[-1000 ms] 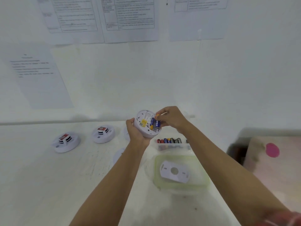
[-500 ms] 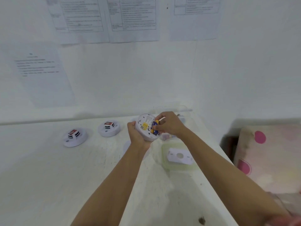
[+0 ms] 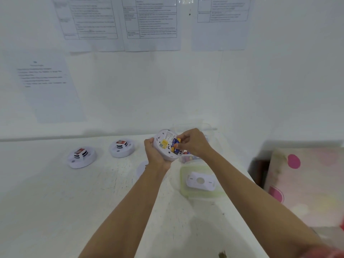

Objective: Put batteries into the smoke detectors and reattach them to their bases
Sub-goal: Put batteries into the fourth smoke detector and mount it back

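Note:
My left hand (image 3: pixel 155 155) grips a round white smoke detector (image 3: pixel 164 143) from below, its back side with a yellow label turned towards me. My right hand (image 3: pixel 193 143) pinches a blue and yellow battery (image 3: pixel 175 145) that sits in the detector's compartment. A white mounting base (image 3: pixel 200 181) lies on a pale green lid (image 3: pixel 186 175) just right of my hands. Two more smoke detectors (image 3: pixel 81 157) (image 3: pixel 122 148) rest face up on the table at the left. A clear tub of batteries (image 3: pixel 187 158) is partly hidden behind my right wrist.
The white table (image 3: pixel 55 211) runs to a wall with taped paper sheets (image 3: pixel 149 23). Another white base (image 3: pixel 142 167) lies flat behind my left forearm. A pink spotted cloth (image 3: pixel 307 183) sits beyond the table's right edge.
The view has shifted a little, so the tub is now mostly behind my right wrist. My right hand stays on the battery, pressed further into the detector.

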{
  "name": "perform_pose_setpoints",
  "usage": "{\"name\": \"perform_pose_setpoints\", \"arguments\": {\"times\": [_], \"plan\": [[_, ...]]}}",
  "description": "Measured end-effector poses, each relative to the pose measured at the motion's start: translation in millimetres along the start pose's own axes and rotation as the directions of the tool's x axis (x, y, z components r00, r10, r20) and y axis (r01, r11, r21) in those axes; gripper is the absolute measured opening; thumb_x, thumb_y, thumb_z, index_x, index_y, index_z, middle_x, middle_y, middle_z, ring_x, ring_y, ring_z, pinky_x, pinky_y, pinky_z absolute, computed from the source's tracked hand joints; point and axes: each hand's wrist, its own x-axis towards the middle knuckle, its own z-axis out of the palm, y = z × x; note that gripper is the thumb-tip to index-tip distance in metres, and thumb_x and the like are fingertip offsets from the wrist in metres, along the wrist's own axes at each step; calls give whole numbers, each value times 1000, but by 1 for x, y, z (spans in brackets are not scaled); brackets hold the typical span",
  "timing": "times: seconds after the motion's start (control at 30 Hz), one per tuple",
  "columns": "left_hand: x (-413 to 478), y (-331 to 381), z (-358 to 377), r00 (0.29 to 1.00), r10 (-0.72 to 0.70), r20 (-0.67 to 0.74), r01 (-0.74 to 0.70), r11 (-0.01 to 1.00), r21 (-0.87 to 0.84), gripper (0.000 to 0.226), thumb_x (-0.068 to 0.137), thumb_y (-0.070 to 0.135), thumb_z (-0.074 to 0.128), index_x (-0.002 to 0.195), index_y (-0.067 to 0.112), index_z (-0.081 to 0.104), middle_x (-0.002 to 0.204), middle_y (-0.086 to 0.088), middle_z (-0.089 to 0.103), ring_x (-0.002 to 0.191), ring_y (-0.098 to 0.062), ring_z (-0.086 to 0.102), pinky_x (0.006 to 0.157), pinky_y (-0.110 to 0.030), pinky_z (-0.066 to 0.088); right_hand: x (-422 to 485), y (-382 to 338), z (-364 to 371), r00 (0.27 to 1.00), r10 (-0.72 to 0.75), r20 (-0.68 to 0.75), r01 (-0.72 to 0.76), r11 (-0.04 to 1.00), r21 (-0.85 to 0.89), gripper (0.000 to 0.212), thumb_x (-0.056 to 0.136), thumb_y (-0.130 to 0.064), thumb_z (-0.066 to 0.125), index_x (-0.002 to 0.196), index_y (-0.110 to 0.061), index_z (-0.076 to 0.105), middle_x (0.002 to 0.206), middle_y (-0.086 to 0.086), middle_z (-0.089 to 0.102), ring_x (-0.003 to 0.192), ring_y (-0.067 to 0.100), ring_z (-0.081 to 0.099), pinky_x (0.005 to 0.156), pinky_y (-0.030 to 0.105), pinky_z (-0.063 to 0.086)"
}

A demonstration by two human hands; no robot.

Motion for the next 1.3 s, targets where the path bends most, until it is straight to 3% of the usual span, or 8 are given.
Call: {"name": "perform_pose_setpoints", "arguments": {"times": [0.2, 0.37, 0.6, 0.67, 0.8, 1.07, 1.2, 1.3], "plan": [[-2, -5, 6, 999, 35, -27, -35, 999, 15, 42, 87, 37, 23, 82, 10, 55, 79, -11, 50, 69, -23, 44, 69, -32, 34, -2, 7, 4, 999, -45, 2, 45, 990, -136, 34, 82, -17, 69, 110, 2, 66, 75, -8, 48, 83, 11, 50, 56, 6, 34], [0, -12, 8, 999, 41, -31, -42, 998, -43, 44, 87, 39, 25, 85, 8, 56, 70, -10, 55, 64, -21, 42, 64, -28, 28, -9, 15, 11, 992, -125, 8, 123, 966, -228, 28, 90, -15, 58, 103, 10, 64, 99, 14, 48, 85, 18, 45, 67, 18, 29], [9, -13, 6, 995, 75, -59, -75, 997, -2, 45, 86, 40, 25, 92, 9, 56, 81, -10, 52, 67, -23, 47, 55, -23, 37, -14, 22, 15, 981, -188, 37, 192, 957, -216, 26, 94, -7, 50, 109, 11, 61, 107, 14, 43, 103, 25, 46, 86, 19, 36], [12, -9, 4, 993, 92, -72, -90, 996, 28, 44, 86, 41, 25, 93, 10, 57, 86, -10, 53, 75, -24, 51, 61, -27, 38, -16, 22, 12, 976, -205, 75, 215, 964, -156, 34, 93, -8, 51, 123, 8, 54, 113, 12, 41, 109, 20, 44, 98, 27, 40], [12, -2, 6, 993, 98, -60, -96, 994, 43, 47, 87, 42, 25, 99, 10, 57, 93, -13, 55, 86, -28, 53, 73, -35, 43, -12, 17, 0, 970, -196, 145, 216, 967, -135, 54, 88, -17, 62, 137, -4, 43, 121, 8, 41, 103, 8, 38, 87, 12, 32], [3, -6, 0, 997, 50, -61, -48, 998, 33, 44, 87, 40, 26, 96, 11, 57, 95, -13, 53, 88, -28, 51, 76, -36, 41, -21, 15, -2, 985, -136, 108, 148, 983, -110, 46, 81, -16, 70, 124, -6, 58, 101, 0, 44, 106, 27, 52, 100, 39, 43], [-2, -12, -5, 997, 18, -79, -12, 998, 68, 39, 86, 41, 29, 95, 14, 56, 95, -11, 54, 87, -27, 51, 77, -36, 41, -31, 18, -5, 995, -74, 66, 76, 997, -23, 42, 80, -10, 70, 120, -6, 61, 103, 7, 53, 97, 19, 54, 96, 34, 46], [-6, -12, -12, 994, 8, -106, 1, 997, 82, 36, 88, 41, 31, 97, 18, 57, 103, -10, 57, 99, -30, 53, 93, -46, 42, -39, 24, -15, 1000, -5, 23, 5, 1000, -15, 32, 78, 0, 68, 109, -1, 67, 110, 14, 66, 90, 15, 57, 79, 22, 46]]}}
